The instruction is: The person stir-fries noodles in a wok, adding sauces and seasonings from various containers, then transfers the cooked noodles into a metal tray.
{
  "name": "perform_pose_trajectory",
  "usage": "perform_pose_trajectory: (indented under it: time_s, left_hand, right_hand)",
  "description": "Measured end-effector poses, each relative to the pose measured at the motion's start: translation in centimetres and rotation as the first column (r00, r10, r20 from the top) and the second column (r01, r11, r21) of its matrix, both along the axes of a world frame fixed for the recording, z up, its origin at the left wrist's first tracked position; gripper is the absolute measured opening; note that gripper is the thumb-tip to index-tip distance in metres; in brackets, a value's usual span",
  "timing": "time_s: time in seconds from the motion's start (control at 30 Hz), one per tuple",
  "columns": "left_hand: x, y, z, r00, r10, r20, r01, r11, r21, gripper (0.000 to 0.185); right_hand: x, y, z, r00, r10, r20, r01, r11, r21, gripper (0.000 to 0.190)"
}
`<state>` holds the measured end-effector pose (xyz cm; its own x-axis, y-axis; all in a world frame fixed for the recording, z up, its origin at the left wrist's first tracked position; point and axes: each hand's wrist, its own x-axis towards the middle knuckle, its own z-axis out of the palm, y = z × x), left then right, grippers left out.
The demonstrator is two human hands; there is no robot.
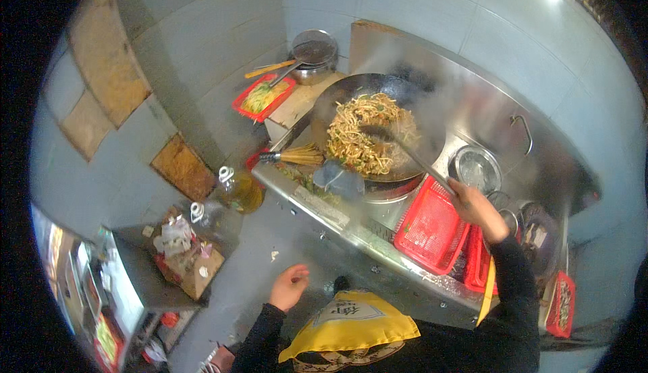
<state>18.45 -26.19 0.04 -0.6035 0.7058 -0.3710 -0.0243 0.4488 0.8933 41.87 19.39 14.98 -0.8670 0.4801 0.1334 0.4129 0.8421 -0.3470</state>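
My right hand [478, 211] is closed around the handle of a long metal wok ladle [415, 158], whose head rests among the noodles. Thick noodles [354, 135] with bits of green lie in a ring in a large dark wok [324, 104], and steam rises on its right side. My left hand [289, 287] hangs over the floor in front of the stove edge, fingers partly curled, with nothing in it. Between the wok and my right arm lies a red plastic basket [430, 231]. A bamboo wok brush [301, 155] sits at the wok's left.
A red basket of shredded vegetables [263, 97] and a metal pot with a strainer [314, 54] stand behind left. Steel bowls [476, 168] are right of the wok. An oil jug [240, 190] and a cardboard box of rubbish [202, 277] stand left. The steel counter edge [349, 241] runs before me.
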Motion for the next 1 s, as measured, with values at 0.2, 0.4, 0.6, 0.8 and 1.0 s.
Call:
perform_pose_trajectory:
  time_s: [0.2, 0.4, 0.6, 0.8, 1.0]
  left_hand:
    - [-10.3, 11.0, -2.8, 0.890, -0.148, 0.431, 0.108, 0.987, 0.116, 0.045]
    - [-16.1, 28.7, -4.2, 0.369, -0.020, 0.929, -0.114, 0.991, 0.067, 0.070]
    - [-16.6, 33.6, -5.7, 0.281, -0.013, 0.960, -0.239, 0.968, 0.083, 0.061]
    - [-16.9, 33.2, -6.7, 0.391, -0.026, 0.920, -0.219, 0.968, 0.121, 0.040]
    - [-17.0, 33.8, -7.5, 0.440, 0.035, 0.897, -0.274, 0.957, 0.097, 0.035]
  right_hand:
    - [-3.5, -0.7, -2.3, 0.900, -0.139, 0.413, 0.088, 0.986, 0.141, 0.057]
    - [-18.0, -0.6, -12.8, 0.929, -0.325, 0.175, 0.215, 0.862, 0.460, 0.057]
    - [-9.4, -7.6, -6.5, 0.780, -0.414, 0.470, 0.443, 0.895, 0.054, 0.062]
    - [-21.1, 1.5, -9.5, 0.924, -0.344, 0.169, 0.298, 0.922, 0.246, 0.046]
    - [-18.4, -10.5, -10.7, 0.891, -0.308, 0.332, 0.317, 0.948, 0.031, 0.066]
